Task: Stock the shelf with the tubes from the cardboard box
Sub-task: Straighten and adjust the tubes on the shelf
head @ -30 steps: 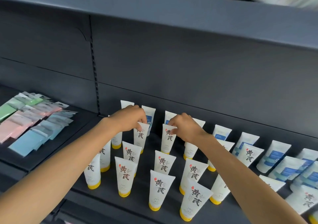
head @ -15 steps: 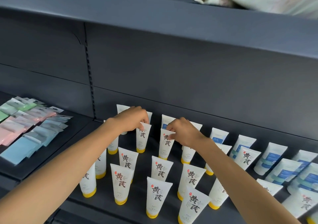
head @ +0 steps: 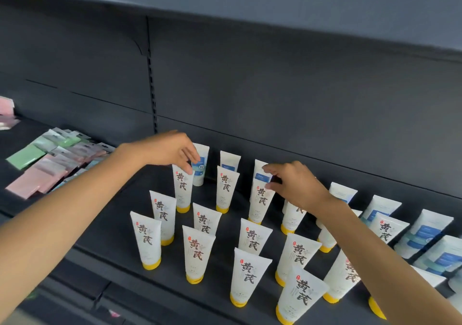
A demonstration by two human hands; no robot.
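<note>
- The left hand [head: 165, 150] a second ago pinched the crimped top of a yellow-capped tube in the back row; now its fingers are loosely spread, the tips just touching the top of the back-left tube [head: 183, 189], which stands on its own.
- The right hand [head: 292, 183] has shifted one column rightward: it had pinched the middle back tube [head: 226, 188], now free and upright, and now pinches the top edge of the third back tube [head: 261, 199].
- My reading: two tubes are set and the row is being straightened, tube by tube; the cardboard box is out of view.
- Counts, left to right on the shelf [head: 120, 214]: flat sachets [head: 47, 161] in green, pink and blue, too overlapped to count.
- Yellow-capped tubes: about sixteen visible, standing cap-down in roughly four staggered rows; some are half hidden behind the right arm.
- Blue-labelled tubes: three upright behind the back row, plus a cluster [head: 425, 234] leaning at the right, perhaps seven, blurred.
</note>
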